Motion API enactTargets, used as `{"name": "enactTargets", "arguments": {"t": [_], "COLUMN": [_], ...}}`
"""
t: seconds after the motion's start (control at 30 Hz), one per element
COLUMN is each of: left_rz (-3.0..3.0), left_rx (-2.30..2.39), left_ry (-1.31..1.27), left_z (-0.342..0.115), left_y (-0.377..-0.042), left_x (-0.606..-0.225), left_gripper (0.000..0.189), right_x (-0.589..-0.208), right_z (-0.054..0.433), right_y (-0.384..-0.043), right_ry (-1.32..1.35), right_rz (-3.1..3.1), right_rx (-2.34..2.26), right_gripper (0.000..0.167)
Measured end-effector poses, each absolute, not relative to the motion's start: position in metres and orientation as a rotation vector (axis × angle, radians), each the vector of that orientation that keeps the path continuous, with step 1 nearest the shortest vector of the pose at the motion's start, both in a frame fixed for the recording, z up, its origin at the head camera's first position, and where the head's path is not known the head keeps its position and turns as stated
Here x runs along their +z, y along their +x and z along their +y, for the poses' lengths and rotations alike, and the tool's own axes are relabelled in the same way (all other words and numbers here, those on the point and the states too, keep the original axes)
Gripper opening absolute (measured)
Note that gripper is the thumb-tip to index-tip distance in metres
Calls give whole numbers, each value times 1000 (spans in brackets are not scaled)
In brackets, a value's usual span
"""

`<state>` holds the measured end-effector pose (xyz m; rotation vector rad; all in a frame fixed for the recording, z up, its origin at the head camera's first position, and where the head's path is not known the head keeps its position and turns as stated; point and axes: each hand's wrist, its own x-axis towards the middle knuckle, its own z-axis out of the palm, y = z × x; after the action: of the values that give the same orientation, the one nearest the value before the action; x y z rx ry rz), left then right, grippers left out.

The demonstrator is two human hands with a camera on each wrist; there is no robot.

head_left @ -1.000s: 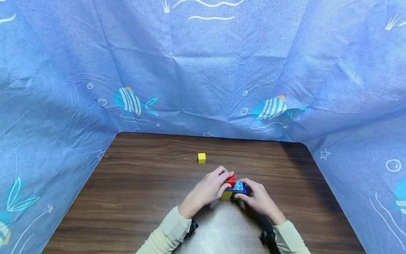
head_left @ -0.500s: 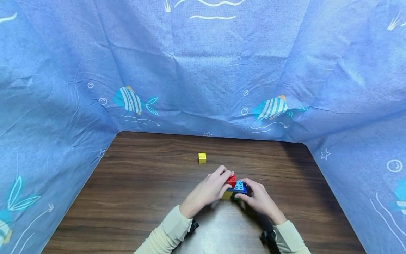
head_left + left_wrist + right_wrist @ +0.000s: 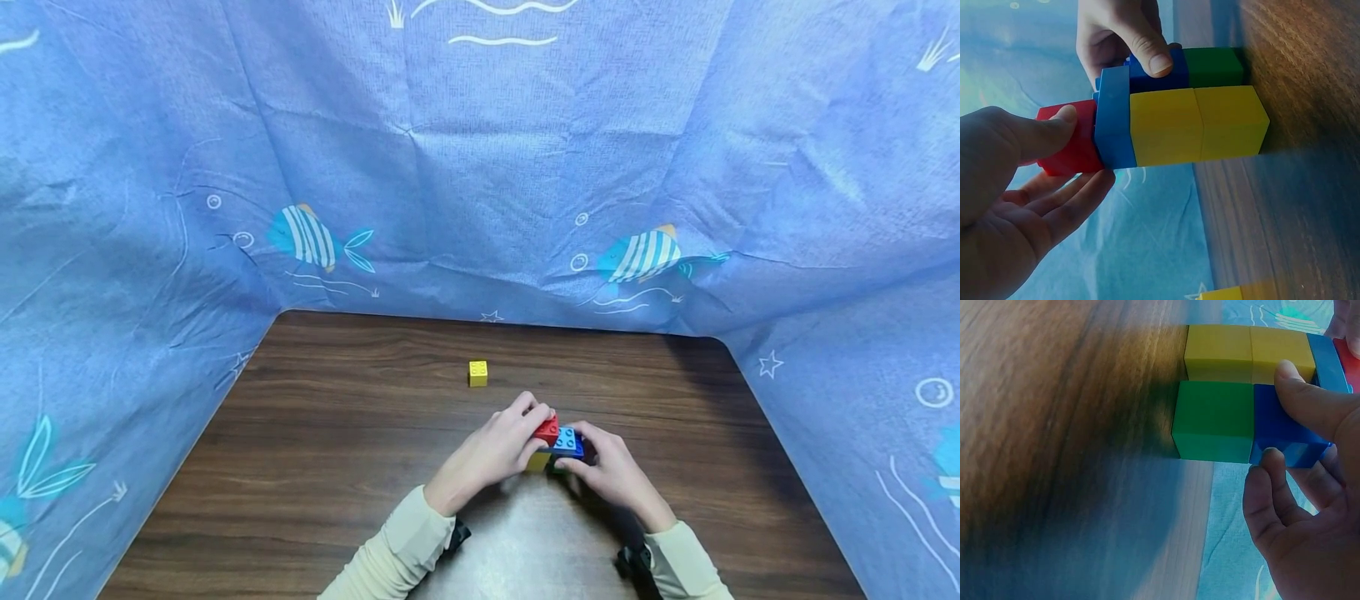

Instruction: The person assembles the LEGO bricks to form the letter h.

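A small brick structure stands on the table. Two yellow bricks (image 3: 1166,127) are stacked beside a green brick (image 3: 1213,419) that carries a dark blue brick (image 3: 1270,428). Over the yellow stack lies a thinner light blue brick (image 3: 566,438), with a red brick (image 3: 548,431) on its left part. My left hand (image 3: 491,450) pinches the red brick between thumb and fingers. On the other side, my right hand (image 3: 611,471) grips the dark blue brick, its thumb on one face. Whether the red brick is pressed fully down cannot be made out.
A single yellow brick (image 3: 477,374) sits farther back on the brown wooden table (image 3: 337,400). Blue cloth (image 3: 487,167) printed with fish hangs behind and beside the table.
The red brick and the left fingertips on it appear very slightly lower than before. The right hand and the other bricks stay put.
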<state>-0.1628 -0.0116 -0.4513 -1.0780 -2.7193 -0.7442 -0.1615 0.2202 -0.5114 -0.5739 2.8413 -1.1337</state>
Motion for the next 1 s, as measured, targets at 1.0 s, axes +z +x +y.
{"name": "enactTargets", "arguments": {"t": [1.0], "left_rz": [-2699], "left_rx": [-881], "left_ry": [-1066], "left_z": [-16], "left_y": [-165], "left_x": [-454], "left_gripper": [45], "right_x": [-519], "right_z": [220], "right_y": [-159], "right_ry": [-619], "right_rz": [2893], "right_rx": [-1151], "right_gripper": [39]}}
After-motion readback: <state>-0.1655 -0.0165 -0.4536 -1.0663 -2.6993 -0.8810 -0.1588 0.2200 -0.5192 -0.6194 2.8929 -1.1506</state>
